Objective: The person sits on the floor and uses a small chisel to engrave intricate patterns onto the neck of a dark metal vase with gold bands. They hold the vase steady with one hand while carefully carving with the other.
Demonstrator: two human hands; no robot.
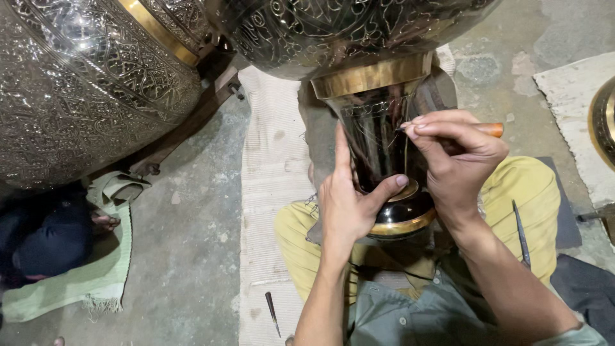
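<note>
A big dark metal vase (378, 138) with brass bands lies across my lap, its engraved belly at the top of the view. My left hand (349, 202) rests flat on the vase's narrow neck, index finger pointing up, thumb on the brass ring near the foot. My right hand (458, 160) grips an engraving tool with an orange wooden handle (492, 130); its tip touches the dark neck surface. My legs are in yellow trousers (535, 198).
Another large engraved metal vessel (83, 83) fills the top left. A person's dark clothing and foot (102, 221) sit on a green cloth at left. A thin tool (273, 313) lies on the white mat; another thin tool (521, 232) lies on my right leg.
</note>
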